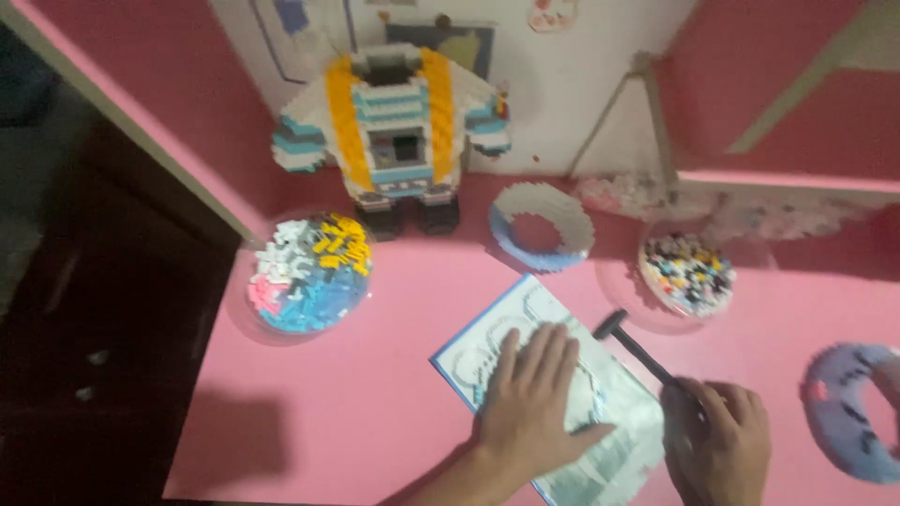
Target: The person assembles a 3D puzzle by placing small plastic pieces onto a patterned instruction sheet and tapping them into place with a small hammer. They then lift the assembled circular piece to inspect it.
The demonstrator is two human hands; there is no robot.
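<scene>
My left hand [531,397] lies flat, fingers spread, on a printed instruction sheet [553,394] on the pink table [375,403]. My right hand [716,448] is closed around the handle of a small black hammer [630,342], whose head points up and left over the sheet's right edge. A headless brick-built figure [394,126] in white, orange and light blue stands at the back against the wall.
A clear bowl of white, yellow, pink and blue bricks [309,274] sits at the left. A white and blue brick ring [542,228] lies mid-back, a bowl of mixed small bricks [686,274] to its right, a purple ring [858,410] at the far right. Dark furniture borders the table's left edge.
</scene>
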